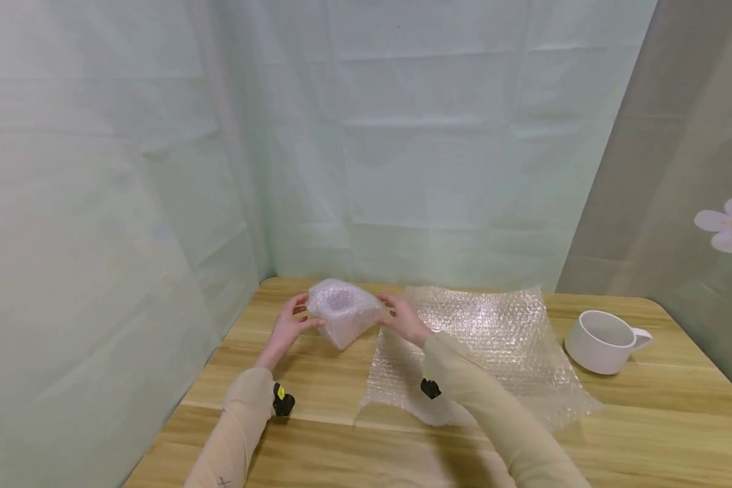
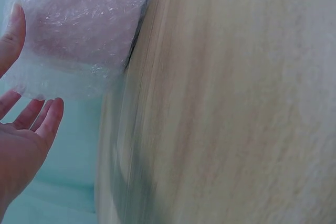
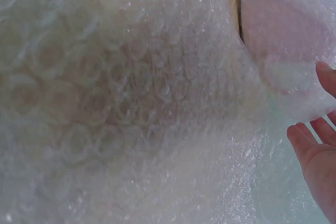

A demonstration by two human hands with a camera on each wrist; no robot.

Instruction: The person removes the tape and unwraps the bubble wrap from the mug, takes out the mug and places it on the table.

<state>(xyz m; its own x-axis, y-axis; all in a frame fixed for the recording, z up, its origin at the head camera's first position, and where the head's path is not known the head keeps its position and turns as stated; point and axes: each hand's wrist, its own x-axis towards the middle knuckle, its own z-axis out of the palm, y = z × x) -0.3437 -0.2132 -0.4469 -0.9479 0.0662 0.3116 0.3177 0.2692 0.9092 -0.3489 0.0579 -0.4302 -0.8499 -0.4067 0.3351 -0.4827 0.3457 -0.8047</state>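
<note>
A bundle of bubble wrap (image 1: 341, 313) is held near the back left of the table, with something pinkish and rounded showing through the plastic. My left hand (image 1: 287, 331) holds its left side, thumb at the front and fingers behind. At the other end, my right hand (image 1: 405, 322) grips the wrap's right corner between thumb and fingers. In the left wrist view, the thumb lies against the bundle (image 2: 84, 30), and the fingertips are at its edge. The right wrist view shows the right hand (image 3: 320, 166) at the loose end of the wrap.
A flat sheet of bubble wrap (image 1: 488, 339) lies on the wooden table (image 1: 317, 447), under the right forearm. To its right stands a white mug (image 1: 594, 351) with its handle pointing right. Pale curtains (image 1: 433, 169) hang behind and beside the table.
</note>
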